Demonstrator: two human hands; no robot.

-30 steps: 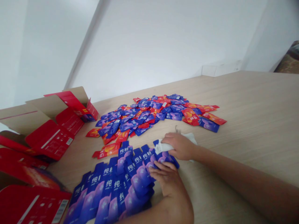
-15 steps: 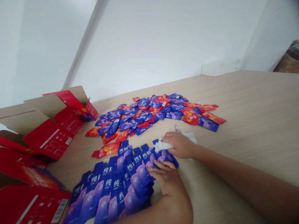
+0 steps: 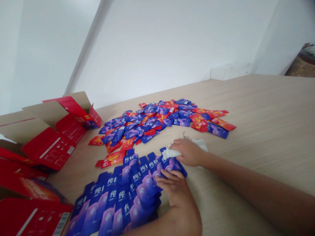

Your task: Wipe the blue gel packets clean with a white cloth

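My right hand [image 3: 188, 152] is closed round a crumpled white tissue [image 3: 172, 153], pressed onto the upper right end of a spread of blue-purple sachets [image 3: 113, 193]. The sachets overlap in rows, printed with white characters. My left hand [image 3: 173, 186] lies over the right part of this spread, fingers stretched out and touching the sachets just below my right hand. A few red-orange sachets [image 3: 114, 158] lie just beyond the spread. Farther back is a loose heap of mixed blue and red sachets [image 3: 147, 121].
Open red cardboard boxes [image 3: 51, 147] stand in a row along the left side, flaps up. The wooden table [image 3: 258, 137] runs back to a white wall [image 3: 172, 49]. A low white box-shaped piece [image 3: 230, 72] stands against the wall at the back right.
The whole view has shifted very slightly. Both hands stay in the same places on the sachets, the tissue still in my right hand.
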